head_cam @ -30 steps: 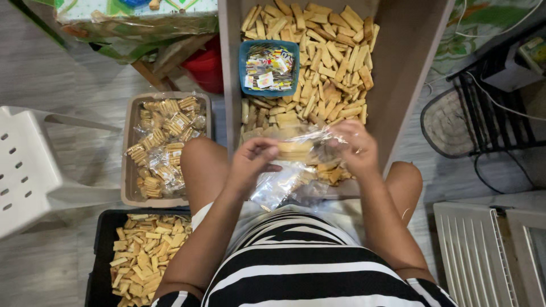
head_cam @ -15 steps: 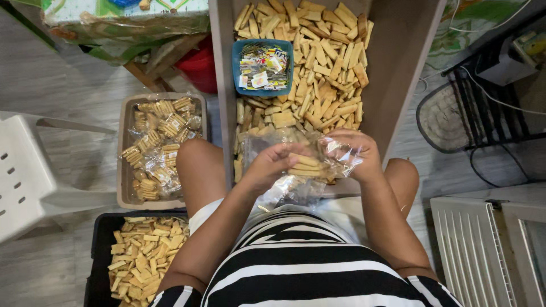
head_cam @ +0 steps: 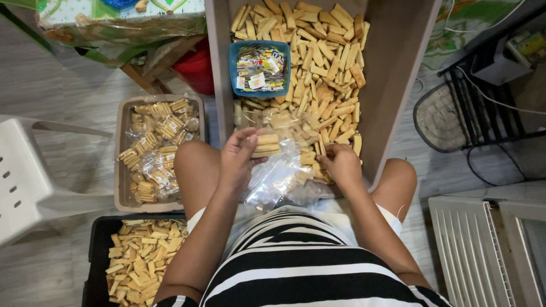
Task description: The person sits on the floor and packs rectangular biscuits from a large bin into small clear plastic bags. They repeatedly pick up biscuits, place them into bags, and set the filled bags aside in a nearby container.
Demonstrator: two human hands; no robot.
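Note:
My left hand (head_cam: 239, 156) holds a clear plastic bag (head_cam: 276, 176) with a few tan biscuit sticks (head_cam: 266, 145) stacked at its mouth. My right hand (head_cam: 341, 164) rests down among the loose biscuit sticks (head_cam: 318, 62) piled in the long brown tray (head_cam: 398, 74) in front of me; its fingers are curled on the sticks, and what they grip is hidden. A small blue tub (head_cam: 260, 68) of little coloured packets sits on the pile at the far end.
At my left a beige tray (head_cam: 122, 170) holds several filled clear bags. A black crate (head_cam: 96, 256) of loose sticks lies by my left knee. A white plastic chair (head_cam: 23, 182) stands far left, a fan grille (head_cam: 441, 116) and white vent (head_cam: 472, 250) at right.
Both hands held the bag open above the tray before. Now my right hand has let go and dropped to the loose sticks at the right, while my left keeps the bag.

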